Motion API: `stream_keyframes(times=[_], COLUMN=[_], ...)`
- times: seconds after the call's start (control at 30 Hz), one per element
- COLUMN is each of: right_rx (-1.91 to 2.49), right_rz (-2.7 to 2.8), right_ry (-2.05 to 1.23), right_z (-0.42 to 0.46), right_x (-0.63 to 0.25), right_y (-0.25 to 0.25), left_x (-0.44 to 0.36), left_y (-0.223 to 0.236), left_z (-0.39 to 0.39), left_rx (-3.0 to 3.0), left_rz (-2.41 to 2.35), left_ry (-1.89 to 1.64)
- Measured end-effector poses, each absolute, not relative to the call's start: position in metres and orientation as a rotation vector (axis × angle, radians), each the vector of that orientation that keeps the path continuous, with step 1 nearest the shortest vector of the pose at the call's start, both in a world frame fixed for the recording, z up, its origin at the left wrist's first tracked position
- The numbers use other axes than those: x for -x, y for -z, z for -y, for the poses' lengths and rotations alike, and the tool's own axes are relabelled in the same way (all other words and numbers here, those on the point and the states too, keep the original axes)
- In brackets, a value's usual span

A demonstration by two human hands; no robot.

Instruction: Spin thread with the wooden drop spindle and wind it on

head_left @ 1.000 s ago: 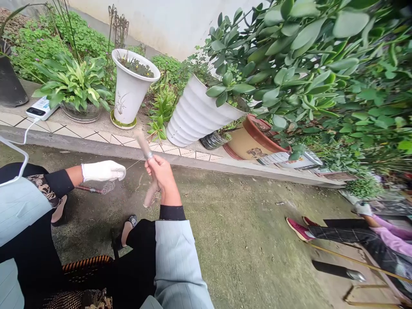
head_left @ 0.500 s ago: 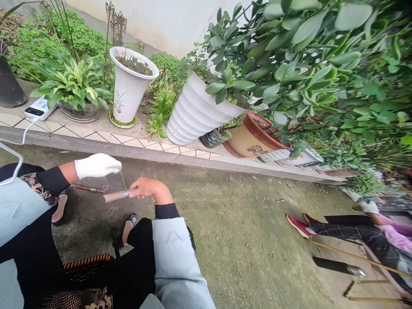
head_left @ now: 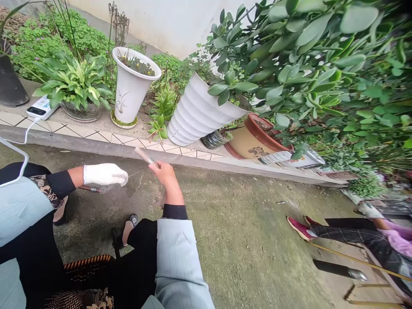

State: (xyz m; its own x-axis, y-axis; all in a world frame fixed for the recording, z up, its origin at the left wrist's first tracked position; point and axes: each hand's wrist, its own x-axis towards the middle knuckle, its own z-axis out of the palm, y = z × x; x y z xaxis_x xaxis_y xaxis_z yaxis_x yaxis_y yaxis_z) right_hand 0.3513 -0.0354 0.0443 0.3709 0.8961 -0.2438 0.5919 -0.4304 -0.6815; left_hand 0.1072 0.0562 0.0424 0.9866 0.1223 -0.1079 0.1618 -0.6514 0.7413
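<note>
My left hand [head_left: 105,175], in a white knitted glove, is closed with its fingertips pinched on a thin line [head_left: 135,173]. The line stretches towards my bare right hand [head_left: 165,174]. That hand grips one end of a short pale stick [head_left: 143,155], whose free end points up and left and is blurred by motion. Just beneath the glove shows a thin reddish-brown rod [head_left: 92,189], with a loose tangle of fine line at its end. Whether the glove touches this rod, I cannot tell.
Along the tiled ledge [head_left: 106,136] stand a white flowerpot [head_left: 130,94], a ribbed white planter [head_left: 199,113] and a brown pot [head_left: 246,139]. A white device [head_left: 41,108] with a cable sits at the left. Far right, another person in red shoes [head_left: 298,227] is near a metal frame.
My right hand has moved up and to the right, swinging the pale stick to point upward. My left hand has shifted slightly right and down, with the line between both hands.
</note>
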Motion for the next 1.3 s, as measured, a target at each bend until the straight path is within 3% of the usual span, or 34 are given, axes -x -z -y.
stream_keyframes(times=[0.1,0.27,0.33,0.4,0.6,0.87,0.97,1.07,1.2,1.3], right_rx=[2.277,1.838,1.564,1.416,1.606,2.370,2.463,2.375,1.824,1.381], right_rz=[1.655,1.944,1.937,1.792,0.985,1.555,1.722,1.922,1.986,1.706], right_ry=[-0.895,-1.758,-1.939,-1.858,-1.048,-0.715,-0.785,-1.118,-1.864,-1.862], right_z=[0.036,0.039,0.041,0.041,0.038,0.034,0.032,0.032,0.038,0.045], right_x=[-0.342,-0.316,-0.310,-0.311,-0.345,-0.342,-0.334,-0.325,-0.313,-0.316], right_y=[-0.036,-0.037,-0.044,-0.052,-0.055,-0.035,-0.035,-0.034,-0.039,-0.055], left_x=[-0.105,-0.101,-0.100,-0.101,-0.103,-0.100,-0.100,-0.099,-0.098,-0.098], left_y=[-0.045,-0.035,-0.030,-0.027,-0.038,-0.045,-0.038,-0.032,-0.028,-0.030], left_z=[-0.064,-0.083,-0.085,-0.082,-0.066,-0.060,-0.063,-0.067,-0.076,-0.081], left_rx=[-2.357,-2.483,-2.455,-2.383,-2.229,-2.452,-2.630,-2.743,-2.746,-2.545], left_rz=[-0.208,-0.354,-0.413,-0.448,-0.339,-0.133,-0.182,-0.256,-0.418,-0.530], left_ry=[-0.010,-0.083,-0.065,-0.034,0.042,-0.019,-0.090,-0.124,-0.157,-0.203])
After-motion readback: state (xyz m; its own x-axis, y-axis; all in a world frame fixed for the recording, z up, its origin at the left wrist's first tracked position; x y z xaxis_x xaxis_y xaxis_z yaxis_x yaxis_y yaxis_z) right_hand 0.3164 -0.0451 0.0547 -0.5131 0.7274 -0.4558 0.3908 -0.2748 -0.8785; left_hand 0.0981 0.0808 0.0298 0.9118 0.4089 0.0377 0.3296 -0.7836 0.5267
